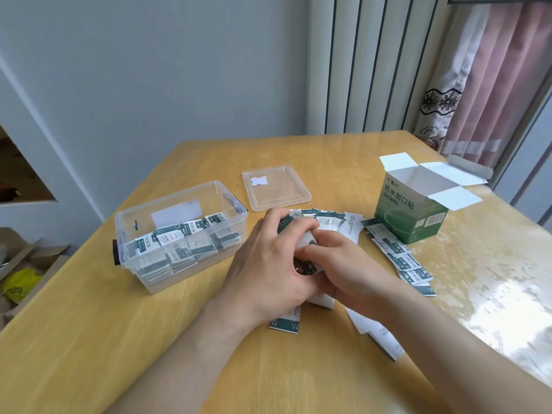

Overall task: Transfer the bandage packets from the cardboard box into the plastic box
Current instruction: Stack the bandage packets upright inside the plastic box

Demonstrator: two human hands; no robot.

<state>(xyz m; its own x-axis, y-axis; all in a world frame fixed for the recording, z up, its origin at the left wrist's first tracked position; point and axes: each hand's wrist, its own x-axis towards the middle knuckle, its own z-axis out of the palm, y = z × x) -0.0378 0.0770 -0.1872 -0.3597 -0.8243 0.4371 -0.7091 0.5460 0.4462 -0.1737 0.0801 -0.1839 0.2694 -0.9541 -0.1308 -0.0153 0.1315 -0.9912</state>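
Plastic box [127, 234] part-filled with bandage packets [179, 234].
Cardboard box [409, 216] looks emptied; loose packets [400, 258] strew desk [119, 339]; left grip [268, 264], right grip [346, 270] clasp a bundle [304, 265].

You see white-and-dark-green bandage packets [406, 261], a green cardboard box [400, 210] with white flaps, a clear plastic box [127, 228], and a honey-coloured wooden table [104, 339].

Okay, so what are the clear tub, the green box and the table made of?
Clear tub: glossy transparent plastic; packets show through its walls. Green box: thin printed cardboard, white inside, with creased flaps. Table: light wood or wood-look laminate, glossy; it glares at the right.
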